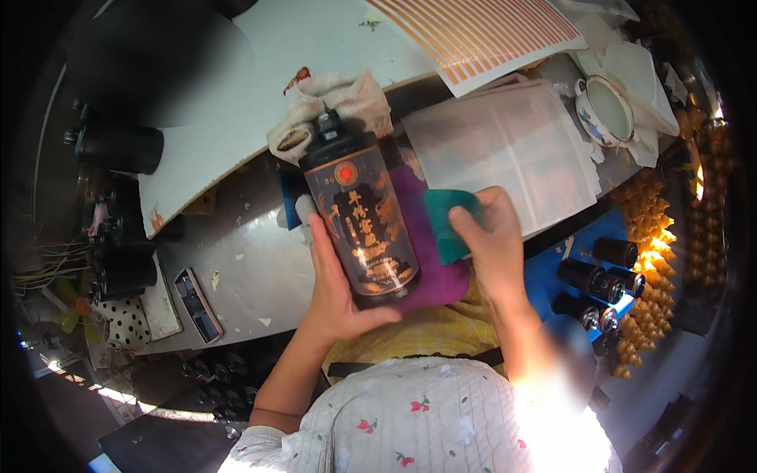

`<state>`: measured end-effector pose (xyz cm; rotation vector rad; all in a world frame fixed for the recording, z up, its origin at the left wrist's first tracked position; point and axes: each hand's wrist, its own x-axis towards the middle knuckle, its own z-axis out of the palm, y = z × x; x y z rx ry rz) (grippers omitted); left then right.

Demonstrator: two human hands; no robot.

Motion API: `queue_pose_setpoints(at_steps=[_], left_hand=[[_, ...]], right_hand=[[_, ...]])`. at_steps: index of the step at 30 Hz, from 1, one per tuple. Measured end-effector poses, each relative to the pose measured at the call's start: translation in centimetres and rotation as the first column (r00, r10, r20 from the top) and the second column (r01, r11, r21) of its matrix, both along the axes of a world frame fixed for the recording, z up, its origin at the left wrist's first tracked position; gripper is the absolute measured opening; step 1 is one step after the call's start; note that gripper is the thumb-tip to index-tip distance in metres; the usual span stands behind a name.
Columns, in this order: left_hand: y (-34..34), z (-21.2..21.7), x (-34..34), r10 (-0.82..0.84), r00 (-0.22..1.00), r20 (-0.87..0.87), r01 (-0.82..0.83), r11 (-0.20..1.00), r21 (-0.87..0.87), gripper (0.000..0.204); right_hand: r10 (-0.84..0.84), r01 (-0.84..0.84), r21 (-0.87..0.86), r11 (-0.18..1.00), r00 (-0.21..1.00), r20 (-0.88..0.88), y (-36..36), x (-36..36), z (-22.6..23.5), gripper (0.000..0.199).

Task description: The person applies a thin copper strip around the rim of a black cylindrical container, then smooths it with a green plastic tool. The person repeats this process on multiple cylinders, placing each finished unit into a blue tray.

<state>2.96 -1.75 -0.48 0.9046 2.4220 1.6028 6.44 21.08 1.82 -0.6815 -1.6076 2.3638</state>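
Note:
A black bottle [364, 213] with a gold-printed dark label and a narrow neck leans back, its base toward me. My left hand [335, 296] is wrapped round its lower left side, the thumb by the base. Between the thumb and fingers of my right hand [497, 236] is a flat green scraper [446, 225], just right of the bottle and apart from the label. A purple cloth [432, 272] lies beneath the bottle and the scraper. Behind the bottle's neck sits a crumpled whitish cloth [363, 98].
Translucent sheets [505, 150] lie stacked at the right, below an orange-striped sheet [489, 39]. An enamel cup [605, 112] stands at far right, above several black bottles [585, 277] on a blue surface. A phone [197, 305] and more black bottles [126, 146] are at left.

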Motion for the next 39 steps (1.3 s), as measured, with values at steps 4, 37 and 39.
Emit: queue_pose_setpoints(at_steps=[4,37,39], left_hand=[[1.3,1.2,0.0,0.051,0.978,-0.203,-0.077,0.989,-0.124,0.118],[0.5,-0.4,-0.8,-0.027,0.987,0.157,0.005,0.99,0.142,0.152],[0.7,0.1,-0.6,-0.023,0.98,0.195,-0.006,0.989,0.145,0.153]], right_hand=[[0.069,0.01,0.36,0.933,0.976,-0.205,-2.3,-4.3,4.4,0.017],[0.58,-0.197,0.624,0.757,0.642,-0.502,1.5,-1.9,-0.5,0.029],[0.407,-0.065,0.55,0.832,0.746,-0.527,0.6,-4.0,-0.2,0.025]])
